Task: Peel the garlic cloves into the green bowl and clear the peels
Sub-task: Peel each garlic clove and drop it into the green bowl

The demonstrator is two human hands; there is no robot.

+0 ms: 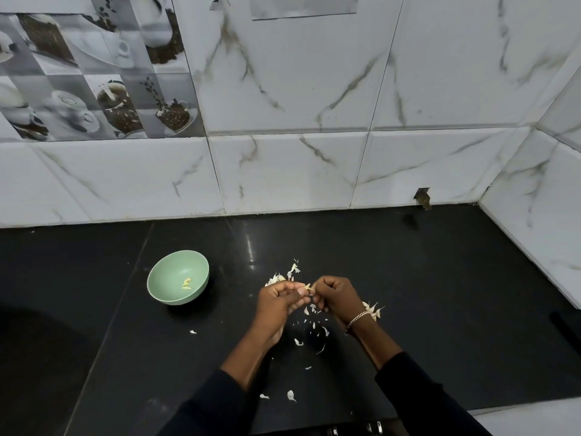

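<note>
Left hand (279,297) and right hand (338,294) meet above the black countertop (424,278), knuckles facing away from me. Both hands have their fingers curled, and each pinches one end of a single garlic clove (309,287), which sits between my thumbs and fingertips. Whether skin remains on the clove cannot be determined at this size.

The green bowl (169,275) stands on the countertop to the left of my hands, well apart from them and upright. A few peeled cloves (187,283), pale yellow, lie at its bottom.

One cluster of garlic pieces (284,275) lies just beyond my left hand. A second cluster (374,309) lies just beside my right wrist, partly hidden by it. That wrist carries a chain bracelet (358,319).

Loose peels (314,328) are scattered on the countertop below and between my forearms; further flakes (291,395) lie nearer to me, and one flake (192,332) lies below the bowl.

White marble-pattern wall tiles (314,171) border the countertop at the rear and right.
</note>
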